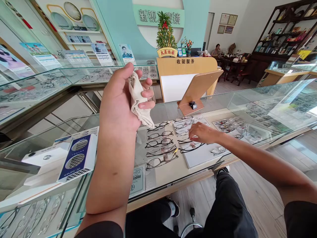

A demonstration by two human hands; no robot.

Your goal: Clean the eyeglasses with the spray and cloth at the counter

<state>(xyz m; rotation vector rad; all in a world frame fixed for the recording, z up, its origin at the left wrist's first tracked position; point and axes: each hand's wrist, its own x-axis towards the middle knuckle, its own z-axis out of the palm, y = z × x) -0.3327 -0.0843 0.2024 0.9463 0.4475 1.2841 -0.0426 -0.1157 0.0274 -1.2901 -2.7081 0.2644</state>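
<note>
My left hand [126,96] is raised in front of me, its fingers closed round a crumpled cream cloth [138,96]. The cloth's lower end hangs out below the fingers. Over the glass counter, my right hand [204,133] is bent downward with its fingers drawn together. Its fingertips are at a row of eyeglasses [190,147] on a white tray [195,160]; whether they grip a pair is hidden. To the left of that tray lies a column of dark-framed eyeglasses [159,142], several pairs with their lenses toward me.
A white and blue box [76,157] rests on the counter at left. Beyond the counter's far edge stands a tilted wooden board [198,86], before a cashier desk [170,67]. More eyeglasses [226,127] lie at right. A person [216,50] sits far back. Below is a stool [192,226].
</note>
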